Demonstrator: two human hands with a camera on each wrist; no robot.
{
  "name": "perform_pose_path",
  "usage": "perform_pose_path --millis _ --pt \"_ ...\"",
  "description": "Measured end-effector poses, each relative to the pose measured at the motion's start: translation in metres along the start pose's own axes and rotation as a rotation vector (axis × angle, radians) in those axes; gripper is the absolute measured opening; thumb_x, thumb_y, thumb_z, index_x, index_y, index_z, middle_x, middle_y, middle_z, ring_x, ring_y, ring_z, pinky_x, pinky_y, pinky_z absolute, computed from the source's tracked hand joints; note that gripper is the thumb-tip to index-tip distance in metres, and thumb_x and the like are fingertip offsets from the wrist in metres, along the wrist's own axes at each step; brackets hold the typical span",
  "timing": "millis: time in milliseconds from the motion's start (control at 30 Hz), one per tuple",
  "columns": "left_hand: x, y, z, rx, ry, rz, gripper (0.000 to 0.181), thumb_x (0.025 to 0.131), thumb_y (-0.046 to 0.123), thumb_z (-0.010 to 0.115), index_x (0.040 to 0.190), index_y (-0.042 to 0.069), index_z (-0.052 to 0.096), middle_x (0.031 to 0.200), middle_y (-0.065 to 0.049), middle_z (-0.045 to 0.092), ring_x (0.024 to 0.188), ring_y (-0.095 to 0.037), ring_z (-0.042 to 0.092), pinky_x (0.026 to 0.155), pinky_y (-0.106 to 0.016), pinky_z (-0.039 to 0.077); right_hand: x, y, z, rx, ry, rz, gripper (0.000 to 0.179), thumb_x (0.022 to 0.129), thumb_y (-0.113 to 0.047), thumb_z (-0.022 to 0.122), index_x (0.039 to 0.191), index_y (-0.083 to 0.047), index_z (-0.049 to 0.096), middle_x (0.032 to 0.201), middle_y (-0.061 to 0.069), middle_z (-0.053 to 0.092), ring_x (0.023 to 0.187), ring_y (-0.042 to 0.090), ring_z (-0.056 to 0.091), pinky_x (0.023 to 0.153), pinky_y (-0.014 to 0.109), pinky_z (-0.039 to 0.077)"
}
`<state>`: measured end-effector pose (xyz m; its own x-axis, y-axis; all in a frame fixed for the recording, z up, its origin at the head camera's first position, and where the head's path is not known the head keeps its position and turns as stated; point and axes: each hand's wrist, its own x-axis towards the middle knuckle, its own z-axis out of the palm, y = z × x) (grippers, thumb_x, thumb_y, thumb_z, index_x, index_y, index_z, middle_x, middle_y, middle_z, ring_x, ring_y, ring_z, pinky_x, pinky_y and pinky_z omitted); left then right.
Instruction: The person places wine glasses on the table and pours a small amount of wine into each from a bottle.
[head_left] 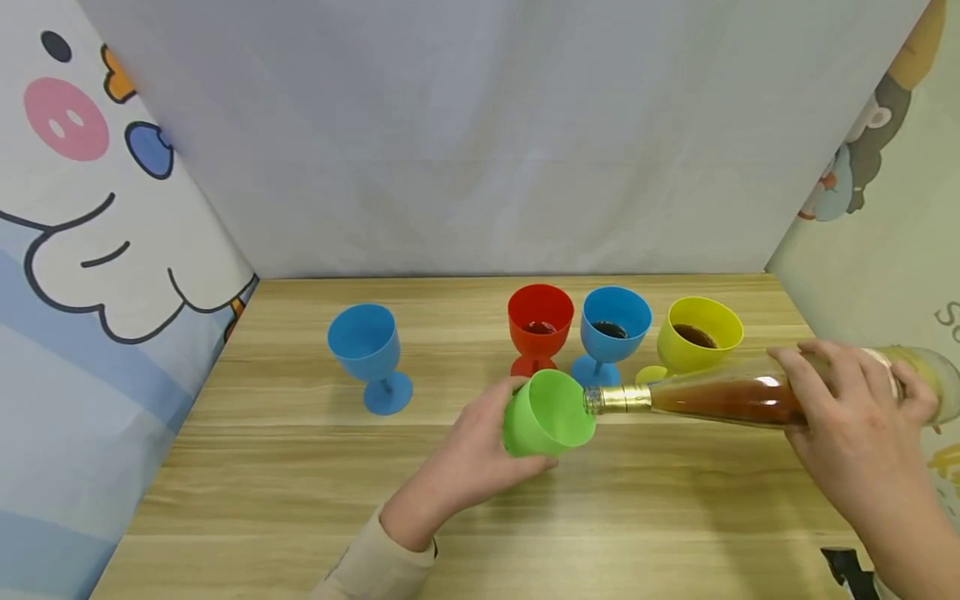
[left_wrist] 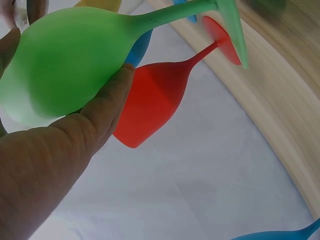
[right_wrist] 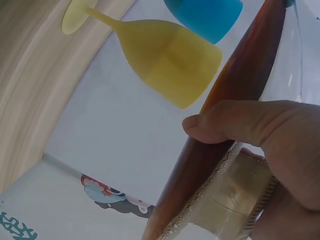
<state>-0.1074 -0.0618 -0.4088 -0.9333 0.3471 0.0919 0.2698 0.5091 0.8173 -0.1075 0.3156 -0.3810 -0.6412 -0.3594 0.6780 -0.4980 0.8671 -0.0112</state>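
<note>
My left hand (head_left: 476, 454) grips the bowl of a green plastic goblet (head_left: 551, 412), which leans to the right. Its stem and foot (left_wrist: 232, 30) show in the left wrist view; I cannot tell whether the foot touches the table. My right hand (head_left: 862, 417) holds a clear glass bottle (head_left: 720, 392) almost level, thumb (right_wrist: 210, 125) across its side. Red-brown liquid (right_wrist: 250, 65) lies along the inside of the bottle. The bottle's open mouth, below a gold neck band (head_left: 628, 398), is at the right rim of the green goblet. No liquid is visible inside that goblet.
Behind the hands stand a red goblet (head_left: 540, 315), a blue goblet (head_left: 617, 321) and a yellow goblet (head_left: 697, 333), each with dark liquid inside. Another blue goblet (head_left: 365, 342) stands apart at left. A pale cloth wall (head_left: 495, 167) borders the wooden table (head_left: 300, 475).
</note>
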Motion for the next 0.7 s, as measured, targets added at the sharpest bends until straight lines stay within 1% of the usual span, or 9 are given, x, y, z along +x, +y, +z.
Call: perform_pose_path --millis 100,267,333,400,500,567,700 --pt "-0.0002 -0.0001 -0.0006 -0.001 -0.008 0.000 0.082 0.074 0.023 0.091 0.142 0.011 0.048 0.127 0.003 0.057 0.110 -0.019 0.055 0.087 -0.041 0.051 0.0011 -0.0009 -0.0016 -0.003 0.010 -0.011 0.077 0.052 0.022 0.068 0.124 -0.004 0.058 0.122 0.028 0.053 0.108 0.056 0.042 0.102 0.074 0.011" --pt "0.0000 0.0010 -0.0016 -0.004 -0.014 -0.001 0.082 0.074 0.023 0.091 0.142 0.012 0.048 0.127 0.003 0.057 0.109 -0.018 0.055 0.087 -0.040 0.051 0.0028 -0.0006 -0.0075 -0.023 -0.051 -0.017 0.072 0.060 0.020 0.067 0.128 -0.003 0.056 0.126 0.030 0.050 0.111 0.058 0.041 0.101 0.075 0.011" --pt "0.0004 0.0017 -0.0018 -0.001 -0.015 -0.003 0.082 0.074 0.023 0.091 0.143 0.013 0.048 0.127 0.004 0.057 0.109 -0.017 0.055 0.087 -0.039 0.051 0.0033 -0.0004 -0.0091 -0.026 -0.066 -0.017 0.073 0.060 0.020 0.067 0.129 -0.003 0.056 0.126 0.030 0.050 0.112 0.058 0.041 0.101 0.075 0.010" --pt "0.0005 0.0023 -0.0019 -0.001 -0.017 -0.005 0.082 0.074 0.023 0.091 0.143 0.012 0.048 0.127 0.004 0.057 0.109 -0.018 0.054 0.087 -0.039 0.051 0.0035 -0.0007 -0.0095 -0.025 -0.070 -0.015 0.077 0.057 0.021 0.070 0.129 -0.003 0.056 0.126 0.029 0.050 0.112 0.058 0.041 0.102 0.075 0.010" --pt "0.0003 0.0034 -0.0018 -0.003 -0.024 -0.013 0.081 0.075 0.023 0.091 0.143 0.012 0.048 0.126 0.004 0.057 0.109 -0.018 0.054 0.087 -0.038 0.051 0.0033 -0.0016 -0.0090 -0.017 -0.053 -0.018 0.083 0.051 0.022 0.073 0.128 -0.004 0.058 0.125 0.028 0.052 0.110 0.056 0.042 0.102 0.075 0.010" --pt "0.0000 0.0038 -0.0017 -0.005 -0.026 -0.019 0.082 0.075 0.023 0.091 0.143 0.012 0.048 0.126 0.004 0.057 0.109 -0.018 0.054 0.086 -0.038 0.051 0.0035 -0.0015 -0.0090 -0.021 -0.057 -0.021 0.082 0.052 0.021 0.072 0.128 -0.004 0.057 0.125 0.028 0.051 0.111 0.056 0.042 0.101 0.075 0.010" --pt "0.0001 0.0035 -0.0016 -0.003 -0.021 -0.019 0.082 0.074 0.023 0.091 0.143 0.013 0.048 0.127 0.004 0.057 0.110 -0.018 0.054 0.086 -0.038 0.051 0.0035 -0.0002 -0.0101 -0.036 -0.087 -0.018 0.073 0.060 0.018 0.067 0.129 -0.003 0.056 0.127 0.029 0.050 0.113 0.057 0.041 0.100 0.076 0.011"
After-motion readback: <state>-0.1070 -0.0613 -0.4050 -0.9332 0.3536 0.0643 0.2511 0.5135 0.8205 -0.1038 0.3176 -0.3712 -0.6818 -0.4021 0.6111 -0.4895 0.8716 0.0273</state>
